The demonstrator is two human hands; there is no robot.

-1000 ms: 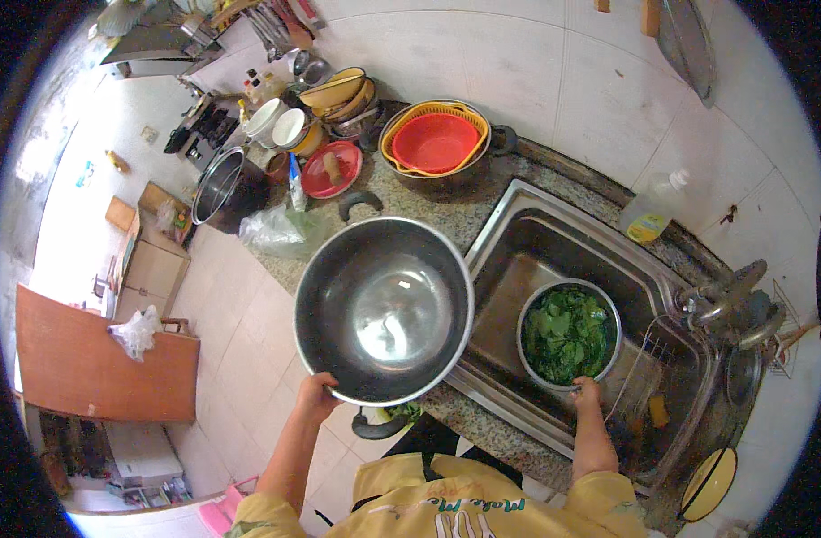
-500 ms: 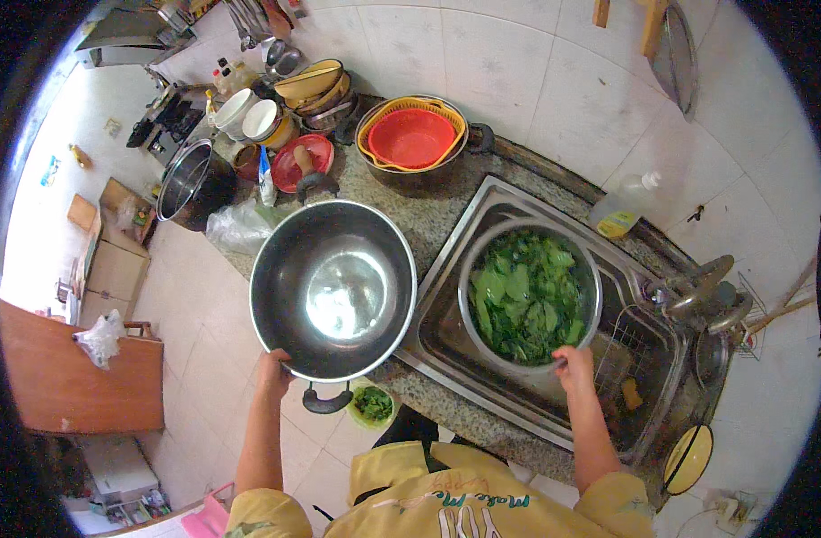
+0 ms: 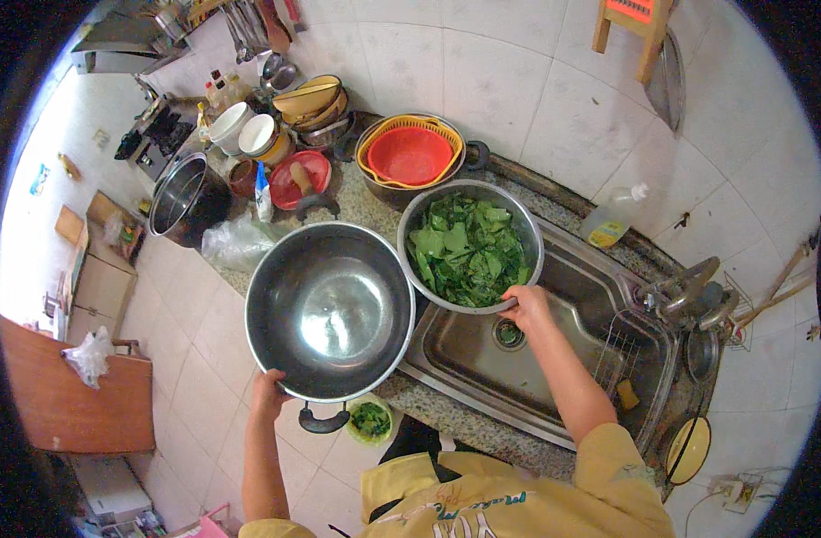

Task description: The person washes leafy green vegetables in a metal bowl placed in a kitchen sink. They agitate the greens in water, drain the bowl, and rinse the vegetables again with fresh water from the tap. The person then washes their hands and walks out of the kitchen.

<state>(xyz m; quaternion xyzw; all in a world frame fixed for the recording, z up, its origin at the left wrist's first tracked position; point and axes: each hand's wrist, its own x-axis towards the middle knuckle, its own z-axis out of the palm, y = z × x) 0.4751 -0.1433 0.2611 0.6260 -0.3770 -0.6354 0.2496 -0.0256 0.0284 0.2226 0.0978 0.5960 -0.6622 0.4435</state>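
Left hand: fingers closed on the near rim of a large empty steel bowl, held over the worktop edge, left of the sink. Right hand: fingers gripping the near rim of a smaller steel bowl of leafy greens, held above the sink's left end; the two bowl rims nearly touch. Behind: red colander nested in a yellow basket, on a dark pot. Red plate, stacked bowls and a clear plastic bag to the left. Faucet at right.
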